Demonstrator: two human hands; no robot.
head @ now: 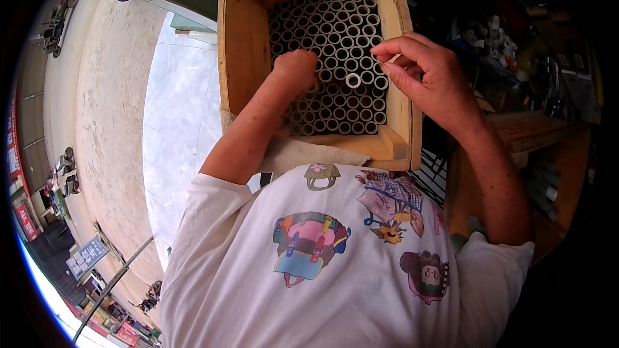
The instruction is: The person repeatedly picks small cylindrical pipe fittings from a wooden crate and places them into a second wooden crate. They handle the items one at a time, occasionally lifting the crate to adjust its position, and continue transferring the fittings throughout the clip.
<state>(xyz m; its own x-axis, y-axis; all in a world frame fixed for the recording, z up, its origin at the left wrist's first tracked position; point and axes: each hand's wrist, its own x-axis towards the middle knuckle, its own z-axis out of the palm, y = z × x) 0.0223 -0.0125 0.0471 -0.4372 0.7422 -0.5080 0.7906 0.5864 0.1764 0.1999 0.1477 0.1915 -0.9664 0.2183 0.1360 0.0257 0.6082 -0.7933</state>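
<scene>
Before me stands an open wooden box (244, 53), packed with upright white plastic tubes (342, 53) whose round ends face up. One brighter tube (353, 80) appears to stand higher than those around it. Over the left part of the tubes is my left hand (296, 70), curled with its fingertips turned down and hidden, so whether it holds a tube cannot be seen. My right hand (428, 70) is at the box's right wall, index finger and thumb apart over the tubes on that side, with nothing visible between them.
A beige cloth (314, 152) drapes over the box's near edge, against my shirt. At right, a heap of white plastic pieces (493, 43) lies beyond a wooden board (527, 130), with more pieces in a wooden bin (575, 193). A paved road (111, 82) with parked vehicles runs at left.
</scene>
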